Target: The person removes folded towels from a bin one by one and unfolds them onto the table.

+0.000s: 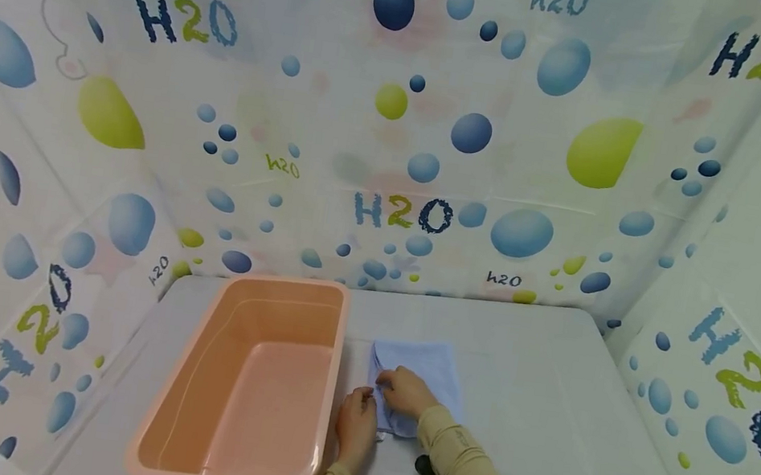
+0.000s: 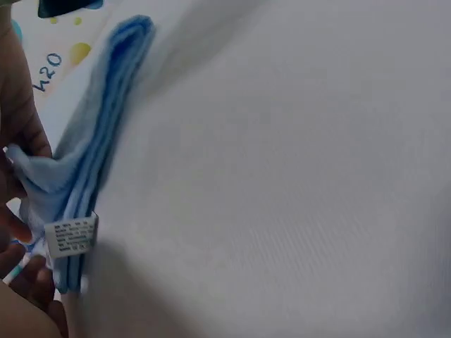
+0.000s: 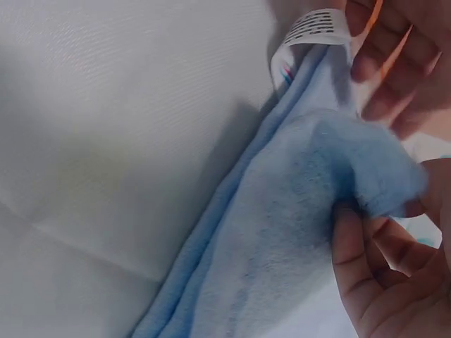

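Note:
A folded light blue towel [image 1: 431, 366] lies on the table, its stacked edges and white printed label [image 2: 71, 236] showing in the left wrist view. My right hand [image 1: 406, 393] pinches a lifted corner of the towel's top layer [image 3: 384, 165] between thumb and fingers. Beside the label end is my left hand [image 1: 356, 421], its fingers loosely bent. In the right wrist view, those fingertips [image 3: 380, 98] come close to the towel's edge; whether they touch it I cannot tell.
An orange-pink plastic basin [image 1: 286, 387] stands on the table just left of the hands. A small black object [image 1: 425, 469] lies by the right forearm. The white table [image 1: 534, 389] is enclosed by curtains [image 1: 324, 116] printed with bubbles and "H2O".

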{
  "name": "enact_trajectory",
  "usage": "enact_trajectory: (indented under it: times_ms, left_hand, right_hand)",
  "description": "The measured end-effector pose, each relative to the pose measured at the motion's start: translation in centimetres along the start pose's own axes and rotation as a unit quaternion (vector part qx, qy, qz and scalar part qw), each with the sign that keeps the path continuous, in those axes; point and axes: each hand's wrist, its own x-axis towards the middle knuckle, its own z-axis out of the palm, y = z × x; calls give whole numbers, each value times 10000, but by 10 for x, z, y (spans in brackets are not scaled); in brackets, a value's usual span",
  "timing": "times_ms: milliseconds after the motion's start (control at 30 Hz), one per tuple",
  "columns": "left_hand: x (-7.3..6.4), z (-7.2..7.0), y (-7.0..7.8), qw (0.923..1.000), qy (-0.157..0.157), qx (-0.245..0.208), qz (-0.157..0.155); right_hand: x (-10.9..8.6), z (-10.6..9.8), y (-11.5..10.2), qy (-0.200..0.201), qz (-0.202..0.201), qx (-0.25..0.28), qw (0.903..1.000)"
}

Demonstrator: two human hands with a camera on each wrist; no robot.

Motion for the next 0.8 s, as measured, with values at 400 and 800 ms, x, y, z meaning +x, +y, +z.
enact_trajectory:
  times_ms: [400, 800]
  left_hand:
    - [-3, 1, -17, 9882, 282, 950, 1169]
    - [0, 1, -22, 9920, -49, 702, 1049]
  right_hand:
    - [0, 6, 6, 140, 96, 194, 9997]
    - [2, 10, 16, 130, 434, 1026, 9937]
